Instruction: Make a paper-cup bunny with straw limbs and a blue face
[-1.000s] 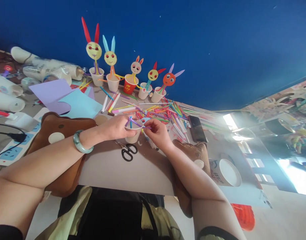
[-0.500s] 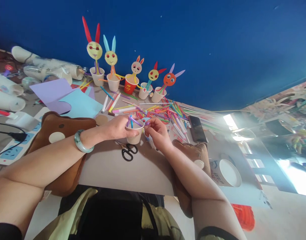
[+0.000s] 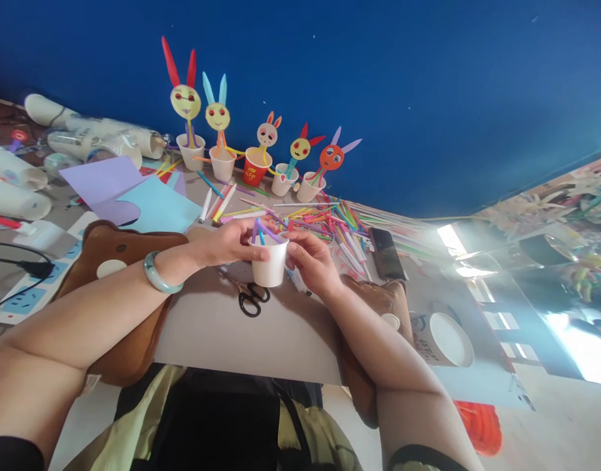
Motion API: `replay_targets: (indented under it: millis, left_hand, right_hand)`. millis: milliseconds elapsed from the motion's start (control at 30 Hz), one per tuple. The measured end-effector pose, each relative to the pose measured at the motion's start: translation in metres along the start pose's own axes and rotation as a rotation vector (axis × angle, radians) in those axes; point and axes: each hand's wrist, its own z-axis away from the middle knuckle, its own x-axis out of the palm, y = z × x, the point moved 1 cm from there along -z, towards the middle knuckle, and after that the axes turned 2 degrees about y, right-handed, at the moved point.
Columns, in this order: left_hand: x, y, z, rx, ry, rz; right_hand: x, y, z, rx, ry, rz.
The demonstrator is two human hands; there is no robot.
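A white paper cup [image 3: 269, 265] is held upright between both hands, above the grey table. My left hand [image 3: 230, 243] is closed round its left side, thumb across the front. My right hand [image 3: 312, 256] pinches the cup's right rim with thumb and fingers; whether it also holds something small behind the cup is hidden. Purple and blue pipe cleaners [image 3: 263, 230] stick up out of the cup. Black-handled scissors [image 3: 251, 299] lie on the table just below the cup.
Several cups with rabbit-faced figures [image 3: 223, 162] line the blue wall. Scattered pipe cleaners [image 3: 324, 219] and markers lie behind my hands. Brown cushions [image 3: 133, 301] sit under my forearms. A phone [image 3: 386, 252] lies at right, a paper bucket [image 3: 450, 340] beyond; coloured paper [image 3: 160, 204] lies at left.
The cup has moved slightly right and been turned. My right hand has shifted from a small purple and blue piece beside the cup onto its rim; that piece is now out of sight.
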Motion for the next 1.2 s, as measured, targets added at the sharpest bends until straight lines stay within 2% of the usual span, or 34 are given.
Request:
replay_targets:
  millis: [167, 233, 433, 667, 867, 1000, 1200]
  left_hand:
    - [-0.012, 0.003, -0.006, -0.094, 0.204, 0.409]
    - [-0.014, 0.002, -0.008, -0.126, 0.255, 0.486]
    - [-0.004, 0.002, -0.002, -0.035, 0.099, 0.475]
    - [-0.001, 0.000, -0.002, 0.142, 0.201, 0.501]
    - [-0.001, 0.004, 0.004, 0.128, 0.117, 0.443]
    - [-0.001, 0.003, 0.004, 0.145, 0.156, 0.445]
    - [-0.003, -0.004, -0.001, 0.136, 0.172, 0.378]
  right_hand:
    - [-0.004, -0.007, -0.004, -0.005, 0.140, -0.091]
    - [-0.005, -0.009, -0.006, -0.022, 0.168, -0.129]
    - [-0.004, -0.009, -0.006, -0.024, 0.185, -0.183]
    - [-0.001, -0.006, -0.002, -0.002, 0.096, -0.292]
    - [-0.003, -0.004, -0.003, -0.003, 0.125, -0.277]
    - [-0.002, -0.003, -0.002, -0.002, 0.133, -0.273]
    - [0.004, -0.002, 0.002, -0.008, 0.066, -0.233]
